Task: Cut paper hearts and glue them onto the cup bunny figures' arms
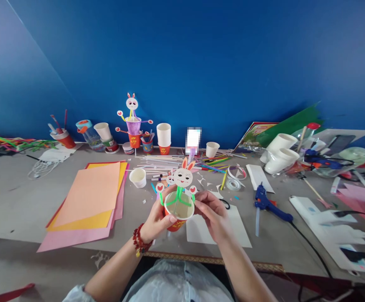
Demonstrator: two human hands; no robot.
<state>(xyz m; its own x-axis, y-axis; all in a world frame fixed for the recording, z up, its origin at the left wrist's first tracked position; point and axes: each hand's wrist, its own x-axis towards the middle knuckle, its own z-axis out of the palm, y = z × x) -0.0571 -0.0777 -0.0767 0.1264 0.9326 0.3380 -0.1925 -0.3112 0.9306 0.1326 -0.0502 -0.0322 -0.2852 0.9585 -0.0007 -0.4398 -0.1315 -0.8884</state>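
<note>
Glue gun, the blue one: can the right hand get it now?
Probably yes: the glue gun lies to the right of the right hand, only low things like the white paper lie between, and the left hand holds the cup.

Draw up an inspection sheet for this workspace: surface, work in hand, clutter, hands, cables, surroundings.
Surface: grey tabletop, with paper scraps scattered about.
Work in hand: red paper cup with a rabbit-face cutout on green stems; heart-marked discs either side.
Clutter: coloured paper sheets at left, blue glue gun at right, white cup beyond the hands.
Hands: left hand grips the cup; right hand is beside it, contact unclear.
Cables: black cord trails from the glue gun; white power strip has plugs in it.
Surroundings: blue wall behind.
</note>
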